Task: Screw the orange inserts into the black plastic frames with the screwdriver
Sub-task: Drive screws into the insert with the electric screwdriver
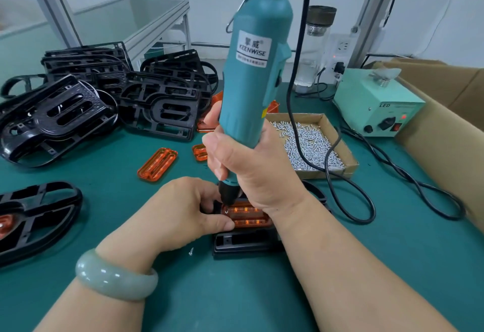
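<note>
My right hand [251, 164] grips a teal electric screwdriver [255, 69] upright, its black tip down on the left end of an orange insert [247, 216]. That insert sits in a black plastic frame [246, 244] at the near middle of the table. My left hand [183, 208] holds the frame and insert at the left side, thumb lying along the insert's front edge and fingers curled by the tip. The bit itself is hidden between my hands. A single screw [191, 251] lies loose just left of the frame.
A pile of black frames [104, 96] fills the far left; another frame [34, 216] lies at the near left. Loose orange inserts [158, 164] lie mid-table. A cardboard tray of screws [311, 143] and a green power box [377, 106] stand right, cables trailing, beside a cardboard box [445, 122].
</note>
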